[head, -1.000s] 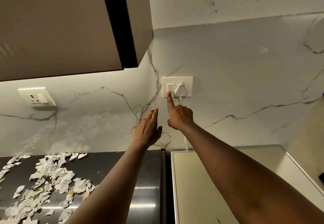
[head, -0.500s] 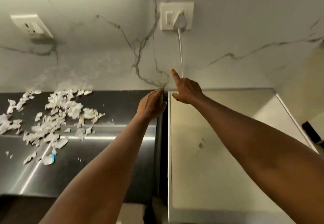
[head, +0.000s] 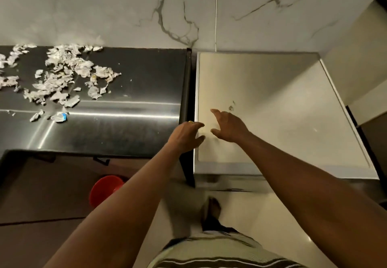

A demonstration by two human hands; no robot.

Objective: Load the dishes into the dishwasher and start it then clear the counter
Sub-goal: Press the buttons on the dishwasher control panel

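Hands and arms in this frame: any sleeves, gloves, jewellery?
No gloves, no sleeves in view: both forearms bare. The left hand wears a gold ring; the right hand shows none. A pale, dark-striped shirt shows at the bottom edge.

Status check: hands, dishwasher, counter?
Left hand and right hand open, empty, over dishwasher top. Paper scraps uncleared on counter. Nothing in the way.
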